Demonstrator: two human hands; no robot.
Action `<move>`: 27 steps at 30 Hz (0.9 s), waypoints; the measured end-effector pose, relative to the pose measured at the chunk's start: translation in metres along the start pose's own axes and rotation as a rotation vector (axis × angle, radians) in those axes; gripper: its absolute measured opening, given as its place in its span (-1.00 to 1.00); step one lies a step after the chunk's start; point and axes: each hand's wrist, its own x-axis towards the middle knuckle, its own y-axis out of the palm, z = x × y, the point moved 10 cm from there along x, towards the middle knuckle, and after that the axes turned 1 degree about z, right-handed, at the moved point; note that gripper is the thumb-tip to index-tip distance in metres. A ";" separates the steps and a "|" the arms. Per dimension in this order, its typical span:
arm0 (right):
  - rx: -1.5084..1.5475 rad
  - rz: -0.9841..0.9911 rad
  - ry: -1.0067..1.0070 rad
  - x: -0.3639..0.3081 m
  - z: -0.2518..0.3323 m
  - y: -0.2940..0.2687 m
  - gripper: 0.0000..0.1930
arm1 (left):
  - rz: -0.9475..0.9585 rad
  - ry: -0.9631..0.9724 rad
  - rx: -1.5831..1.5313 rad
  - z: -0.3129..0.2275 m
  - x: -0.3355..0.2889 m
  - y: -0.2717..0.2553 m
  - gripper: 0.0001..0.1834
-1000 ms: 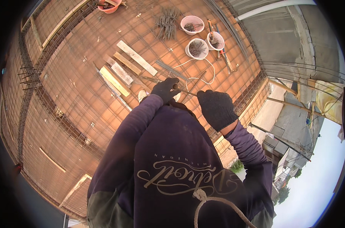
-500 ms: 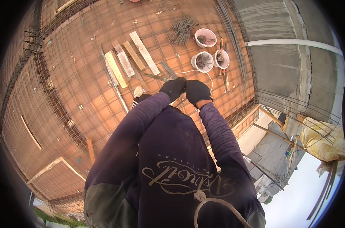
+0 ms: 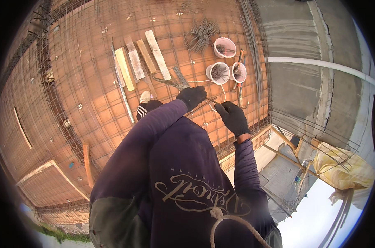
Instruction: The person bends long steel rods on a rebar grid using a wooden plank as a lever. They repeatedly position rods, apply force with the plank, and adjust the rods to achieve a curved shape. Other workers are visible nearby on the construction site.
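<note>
My left hand [image 3: 192,98], in a dark work glove, is closed around a thin dark rod [image 3: 211,100] that pokes out toward the right. What kind of rod it is does not show clearly. My right hand [image 3: 234,119], gloved too, is just to the right and nearer to me, apart from the left. Its thumb and fingers come together near the rod's end, and anything between them is too small to make out. Beneath both hands runs a steel rebar mesh [image 3: 171,93] over orange-brown boards. Short grey bars [image 3: 180,75] lie just beyond my left hand.
Three white buckets stand ahead right: one with thin metal pieces [image 3: 217,73], one behind it [image 3: 224,47], one with tools [image 3: 238,72]. Wooden planks [image 3: 157,53] lie ahead left. Bent rebar pieces [image 3: 202,35] are piled farther off. A white pipe [image 3: 319,63] crosses the concrete at right.
My hands were together; now my right hand has drawn away to the right and nearer me. The rod from my left hand has come into sight. The view has shifted slightly.
</note>
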 end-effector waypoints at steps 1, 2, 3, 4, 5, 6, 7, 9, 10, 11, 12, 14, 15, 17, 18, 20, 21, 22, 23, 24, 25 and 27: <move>-0.052 -0.067 -0.073 0.002 0.008 0.002 -0.47 | 0.013 0.024 0.020 -0.004 -0.001 0.001 -0.79; -0.108 -0.081 -0.062 0.007 0.009 0.012 -0.49 | 0.002 0.060 0.053 -0.008 -0.002 -0.003 -0.79; -0.160 -0.123 -0.119 0.009 0.016 0.019 -0.52 | 0.021 0.037 0.054 -0.008 -0.003 -0.003 -0.79; -0.208 -0.133 -0.160 0.013 0.022 0.027 -0.53 | 0.042 0.019 0.059 -0.010 -0.005 -0.004 -0.79; -0.283 -0.117 -0.103 0.018 0.018 0.036 -0.51 | 0.041 0.031 0.065 -0.013 -0.007 -0.008 -0.78; -0.288 -0.121 -0.111 0.018 0.019 0.039 -0.51 | 0.062 0.036 0.075 -0.016 -0.008 -0.010 -0.77; -0.268 -0.144 -0.122 0.016 0.020 0.040 -0.51 | 0.079 0.033 0.099 -0.018 -0.009 -0.012 -0.77; -0.244 -0.169 -0.183 0.011 0.024 0.040 -0.52 | 0.127 0.015 0.134 -0.020 -0.011 -0.012 -0.76; -0.254 -0.145 -0.147 0.011 0.020 0.042 -0.53 | 0.144 0.009 0.142 -0.020 -0.012 -0.013 -0.76; -0.239 -0.176 -0.190 0.008 0.025 0.040 -0.53 | 0.160 0.004 0.132 -0.019 -0.013 -0.014 -0.76; -0.241 -0.182 -0.192 0.004 0.024 0.039 -0.54 | 0.160 0.004 0.139 -0.018 -0.014 -0.016 -0.76; -0.235 -0.193 -0.177 0.003 0.021 0.042 -0.55 | 0.168 -0.002 0.120 -0.017 -0.016 -0.019 -0.75; -0.226 -0.198 -0.166 0.005 0.020 0.046 -0.55 | 0.165 0.017 0.163 -0.018 -0.018 -0.021 -0.75; -0.234 -0.213 -0.220 0.009 0.023 0.057 -0.55 | 0.207 -0.007 0.179 -0.018 -0.020 -0.021 -0.75; -0.250 -0.222 -0.289 0.011 0.029 0.063 -0.54 | 0.234 -0.026 0.179 -0.018 -0.022 -0.021 -0.75; -0.291 -0.203 -0.348 0.019 0.032 0.076 -0.57 | 0.256 -0.044 0.199 -0.020 -0.026 -0.025 -0.74; -0.318 -0.173 -0.332 0.023 0.029 0.082 -0.60 | 0.254 -0.028 0.206 -0.024 -0.028 -0.028 -0.74; -0.355 -0.124 -0.275 0.027 0.022 0.088 -0.63 | 0.257 -0.020 0.217 -0.026 -0.030 -0.030 -0.74; -0.499 -0.127 -0.388 0.023 0.031 0.093 -0.74 | 0.261 -0.040 0.216 -0.026 -0.032 -0.031 -0.75; -0.453 -0.139 -0.419 0.021 0.033 0.093 -0.76 | 0.262 -0.053 0.199 -0.025 -0.034 -0.033 -0.75; -0.436 -0.142 -0.414 0.020 0.032 0.091 -0.77 | 0.266 -0.071 0.188 -0.024 -0.036 -0.034 -0.75; -0.452 -0.142 -0.425 0.017 0.033 0.091 -0.78 | 0.256 -0.076 0.172 -0.023 -0.037 -0.035 -0.75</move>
